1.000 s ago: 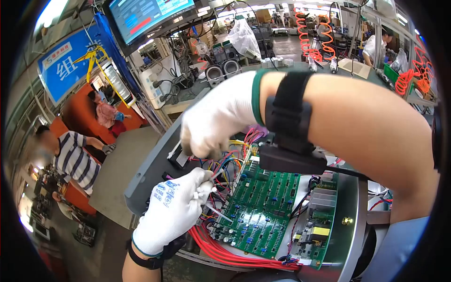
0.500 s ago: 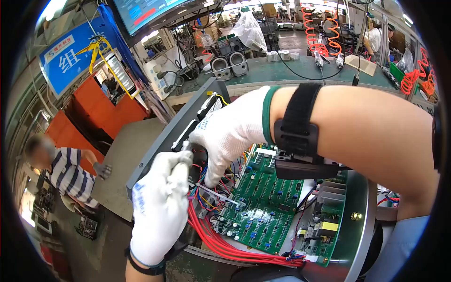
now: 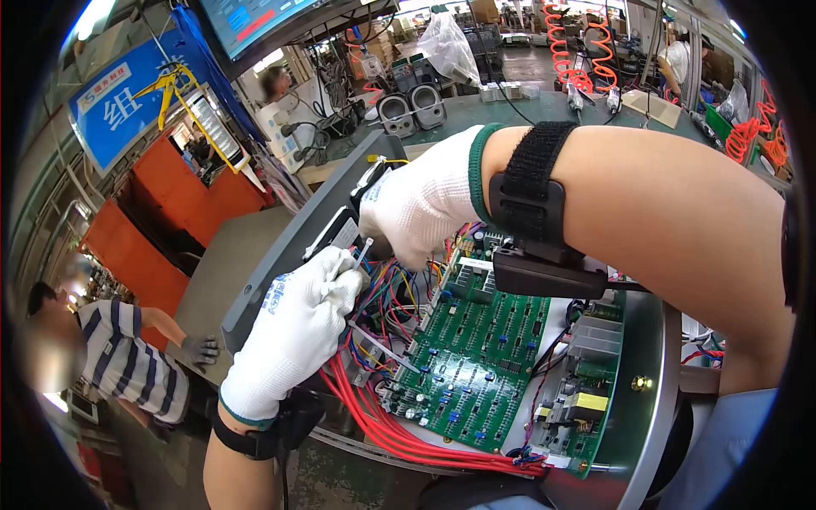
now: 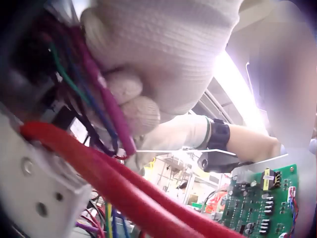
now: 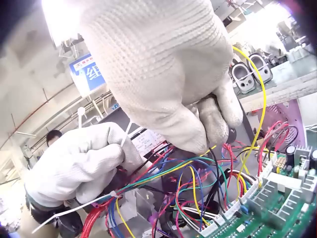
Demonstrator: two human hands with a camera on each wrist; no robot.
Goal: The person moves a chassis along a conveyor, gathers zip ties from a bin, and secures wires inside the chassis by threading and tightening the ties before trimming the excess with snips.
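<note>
In the head view my gloved left hand [image 3: 297,314] pinches a white cable tie [image 3: 364,253], which sticks up past its fingers. Just below that hand, another cable tie [image 5: 69,212] loops round a bundle of coloured wires [image 5: 143,182], its long tail pointing away. The right hand [image 3: 421,208], gloved too, reaches over the wiring from above. Its curled fingertips hold wires of that bundle at the panel side, partly hidden under the glove. Beside both hands lies a green circuit board [image 3: 476,365], fixed in a metal chassis [image 3: 650,416].
Thick red cables [image 3: 382,425] run along the chassis's near edge. A grey panel [image 3: 280,263] with black modules rises on its left. Behind stands a green bench [image 3: 501,127] with speaker-like units [image 3: 412,110]. A person in a striped shirt [image 3: 136,357] is at the left.
The right hand went down into the wires, then back slightly toward the panel, its fingers curling. My left hand rose, dipped and now shows the cable tie upright. The view shifted a little.
</note>
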